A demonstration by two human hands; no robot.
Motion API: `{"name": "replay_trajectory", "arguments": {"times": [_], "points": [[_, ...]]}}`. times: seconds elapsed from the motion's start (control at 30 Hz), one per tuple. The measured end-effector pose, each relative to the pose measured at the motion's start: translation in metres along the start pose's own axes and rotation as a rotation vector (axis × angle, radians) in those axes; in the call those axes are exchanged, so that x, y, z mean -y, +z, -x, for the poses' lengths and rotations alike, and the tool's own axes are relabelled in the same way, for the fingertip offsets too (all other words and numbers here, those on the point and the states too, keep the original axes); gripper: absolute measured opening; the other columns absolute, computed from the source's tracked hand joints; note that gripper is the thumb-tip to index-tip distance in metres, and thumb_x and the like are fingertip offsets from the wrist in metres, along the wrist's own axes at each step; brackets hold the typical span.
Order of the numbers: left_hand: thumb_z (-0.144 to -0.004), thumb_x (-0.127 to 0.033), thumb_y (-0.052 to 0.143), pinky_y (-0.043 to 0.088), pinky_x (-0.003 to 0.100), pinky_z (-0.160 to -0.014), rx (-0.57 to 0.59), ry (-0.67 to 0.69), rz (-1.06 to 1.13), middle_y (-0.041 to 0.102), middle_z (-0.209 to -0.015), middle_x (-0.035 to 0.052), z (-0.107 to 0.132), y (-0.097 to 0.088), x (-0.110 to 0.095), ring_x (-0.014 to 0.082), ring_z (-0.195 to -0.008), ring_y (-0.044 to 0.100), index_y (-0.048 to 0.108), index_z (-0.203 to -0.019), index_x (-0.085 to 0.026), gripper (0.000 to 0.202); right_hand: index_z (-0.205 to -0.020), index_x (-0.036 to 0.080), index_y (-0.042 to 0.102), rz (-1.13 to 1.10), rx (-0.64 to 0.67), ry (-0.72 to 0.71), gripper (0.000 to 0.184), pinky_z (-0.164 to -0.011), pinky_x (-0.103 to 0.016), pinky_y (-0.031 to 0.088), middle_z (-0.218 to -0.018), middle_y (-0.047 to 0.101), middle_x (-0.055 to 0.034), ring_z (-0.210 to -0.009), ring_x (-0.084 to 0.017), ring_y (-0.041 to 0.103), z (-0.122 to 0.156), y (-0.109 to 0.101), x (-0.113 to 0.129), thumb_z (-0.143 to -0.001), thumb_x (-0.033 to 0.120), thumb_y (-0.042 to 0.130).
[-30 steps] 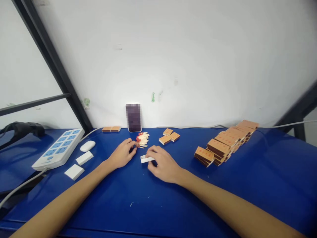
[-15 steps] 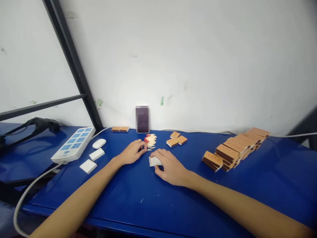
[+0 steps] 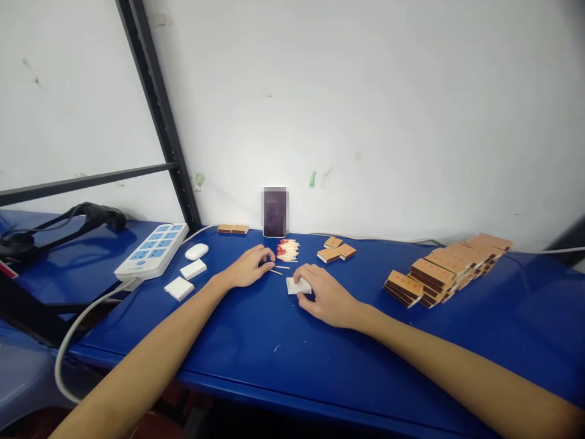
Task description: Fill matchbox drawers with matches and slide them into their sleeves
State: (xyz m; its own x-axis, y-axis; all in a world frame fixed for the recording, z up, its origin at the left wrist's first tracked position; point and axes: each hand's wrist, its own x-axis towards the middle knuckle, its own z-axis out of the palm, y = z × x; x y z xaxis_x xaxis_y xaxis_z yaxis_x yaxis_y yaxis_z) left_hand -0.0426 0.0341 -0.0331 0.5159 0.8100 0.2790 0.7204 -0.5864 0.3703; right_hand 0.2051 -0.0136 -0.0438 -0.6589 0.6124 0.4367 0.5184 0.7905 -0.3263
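Note:
My left hand point(image 3: 250, 267) is closed, with thumb and fingertips pinched at the near left of a pile of red-tipped matches point(image 3: 289, 250). Two pale matchsticks point(image 3: 282, 267) stick out from those fingertips toward the right, their other ends hidden. My right hand point(image 3: 329, 297) grips a small white matchbox tray point(image 3: 293, 286) from its right side, thumb in front and fingers over the top. The tray rests on the blue table, and my fingers cover part of it.
Several orange matchboxes point(image 3: 439, 268) are stacked in rows at the right. Three more matchboxes point(image 3: 336, 250) lie behind my right hand. At the left are two white trays point(image 3: 179, 288), a white oval case point(image 3: 197, 251) and a power strip point(image 3: 153, 251). A phone point(image 3: 275, 213) leans on the wall.
My left hand has drawn back slightly from the pile, with two matchsticks now showing at its fingertips. The right hand still holds the tray. The camera view has shifted.

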Motion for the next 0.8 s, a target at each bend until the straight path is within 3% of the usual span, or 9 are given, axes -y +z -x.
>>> {"name": "replay_trajectory", "arguments": {"times": [0.13, 0.27, 0.37, 0.43, 0.57, 0.8], "points": [[-0.089, -0.037, 0.052, 0.041, 0.031, -0.074, 0.023, -0.018, 0.011, 0.053, -0.084, 0.0016, -0.004, -0.001, -0.002, 0.0168, -0.078, 0.051, 0.061, -0.102, -0.019, 0.024, -0.094, 0.022, 0.048, -0.04, -0.005, -0.005, 0.015, -0.077, -0.034, 0.041, -0.095, 0.06, -0.0038, -0.084, -0.019, 0.05, 0.001, 0.002, -0.004, -0.082, 0.017, 0.055], [-0.088, -0.035, 0.05, 0.04, 0.029, -0.071, 0.094, -0.069, 0.1, 0.055, -0.08, 0.0002, -0.005, -0.008, 0.0, 0.0162, -0.075, 0.052, 0.063, -0.103, -0.02, 0.024, -0.097, 0.022, 0.051, -0.169, -0.01, -0.001, 0.017, -0.081, -0.035, 0.043, -0.102, 0.062, -0.0044, -0.092, -0.02, 0.054, -0.001, 0.0, -0.006, -0.085, 0.029, 0.061], [-0.082, -0.032, 0.058, 0.04, 0.028, -0.068, 0.135, -0.074, 0.111, 0.055, -0.08, -0.0006, -0.003, -0.013, 0.001, 0.0149, -0.073, 0.051, 0.062, -0.098, -0.019, 0.021, -0.097, 0.021, 0.054, -0.269, -0.123, 0.139, 0.01, -0.074, -0.031, 0.044, -0.097, 0.061, -0.0041, -0.084, -0.017, 0.056, -0.009, -0.001, -0.016, -0.092, 0.028, 0.05], [-0.08, -0.033, 0.061, 0.04, 0.027, -0.067, 0.14, -0.044, 0.083, 0.054, -0.08, 0.0, -0.001, -0.014, 0.0, 0.0144, -0.072, 0.05, 0.063, -0.09, -0.018, 0.018, -0.094, 0.019, 0.055, -0.208, -0.169, 0.238, 0.007, -0.069, -0.029, 0.042, -0.091, 0.06, -0.0032, -0.071, -0.014, 0.054, -0.016, 0.0, -0.028, -0.088, 0.02, 0.051], [-0.083, -0.034, 0.058, 0.041, 0.028, -0.07, 0.127, -0.027, 0.077, 0.057, -0.083, 0.0022, -0.001, -0.01, -0.008, 0.0151, -0.075, 0.052, 0.065, -0.081, -0.018, 0.018, -0.091, 0.017, 0.058, -0.047, -0.095, 0.279, 0.008, -0.067, -0.027, 0.038, -0.078, 0.058, -0.001, -0.07, -0.014, 0.052, -0.036, 0.003, -0.051, -0.084, 0.015, 0.056], [-0.087, -0.037, 0.058, 0.04, 0.038, -0.085, 0.01, -0.047, -0.066, 0.058, -0.092, 0.004, -0.013, 0.005, -0.015, 0.0221, -0.093, 0.053, 0.067, -0.094, -0.023, 0.018, -0.085, 0.02, 0.058, 0.01, -0.021, 0.232, 0.003, -0.06, -0.024, 0.03, -0.073, 0.059, 0.0016, -0.066, -0.013, 0.051, -0.055, 0.01, -0.053, -0.086, 0.022, 0.057]]}}
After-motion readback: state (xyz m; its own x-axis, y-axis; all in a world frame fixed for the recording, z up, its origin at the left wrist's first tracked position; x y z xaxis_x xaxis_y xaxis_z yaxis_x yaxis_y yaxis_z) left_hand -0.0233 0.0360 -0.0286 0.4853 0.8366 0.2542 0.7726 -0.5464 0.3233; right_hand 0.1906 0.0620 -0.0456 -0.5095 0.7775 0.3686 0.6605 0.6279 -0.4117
